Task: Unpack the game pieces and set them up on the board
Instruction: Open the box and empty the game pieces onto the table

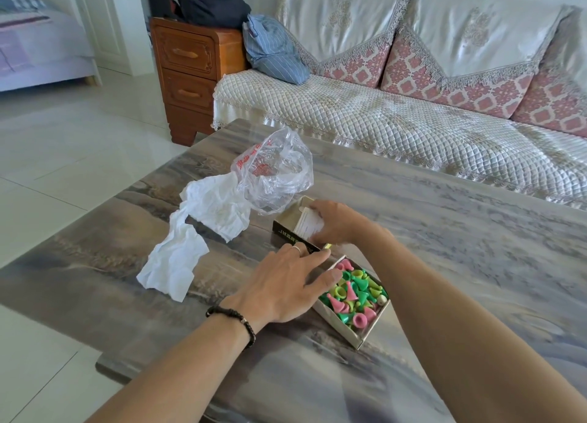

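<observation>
A living room: a marbled grey bench (444,232) stood before a quilted sofa (397,114), a wooden cabinet (190,73) beyond its far left corner. Near the bench's middle, the right hand (336,221) curled its fingers (317,207) around a folded white sheet (309,224) inside a dark box half (286,229), apparently lifting it out; this may be the board or the rules, I cannot tell which. The left hand (286,283) lay flat, fingers (313,257) straight and relaxed, pressing that half's near rim, probably to steady it, its thumb touching the open tray (359,335) just beside it toward the near edge. The tray was full of pink, green and yellow game pieces (355,292), still unpacked. Toward the left edge sat a clear plastic bag (276,171) and crumpled white paper (190,241), seemingly discarded wrapping.
</observation>
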